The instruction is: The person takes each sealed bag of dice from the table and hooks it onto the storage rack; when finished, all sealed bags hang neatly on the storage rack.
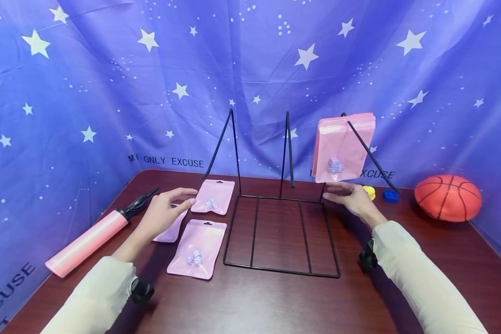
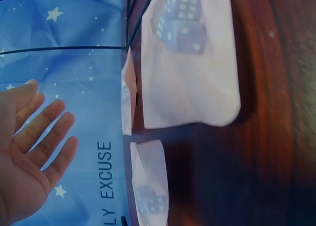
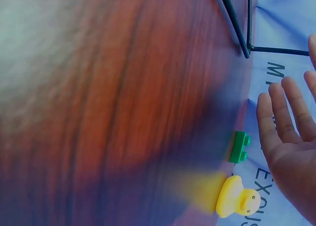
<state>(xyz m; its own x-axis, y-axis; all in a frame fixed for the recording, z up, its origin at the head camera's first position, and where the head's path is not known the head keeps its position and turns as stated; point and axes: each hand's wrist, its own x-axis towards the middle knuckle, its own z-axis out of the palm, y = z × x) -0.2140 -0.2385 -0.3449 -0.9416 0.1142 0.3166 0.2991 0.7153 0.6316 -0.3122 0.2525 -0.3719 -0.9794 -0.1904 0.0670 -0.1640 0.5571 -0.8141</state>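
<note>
My left hand (image 1: pixel 167 211) hovers by the pink zip bags at the left, its fingers loosely extended and nothing between them. It partly covers one pink bag (image 1: pixel 170 232); a second bag (image 1: pixel 206 222) lies in front and a third bag (image 1: pixel 223 192) behind, with dice showing through their fronts. In the left wrist view the palm and spread fingers (image 2: pixel 49 137) are bare. My right hand (image 1: pixel 350 199), also empty with fingers extended, is just below a stack of pink bags (image 1: pixel 345 139). That stack hangs on the right arm of a black wire rack (image 1: pixel 281 270).
A pink hand pump (image 1: pixel 92 241) lies at the far left. Behind my right hand are a yellow rubber duck (image 1: pixel 369 192), a blue toy brick (image 1: pixel 390 195) and a green toy brick (image 3: pixel 239 147). A red basketball-patterned ball (image 1: pixel 447 198) sits far right, before a starry curtain (image 1: pixel 250 55).
</note>
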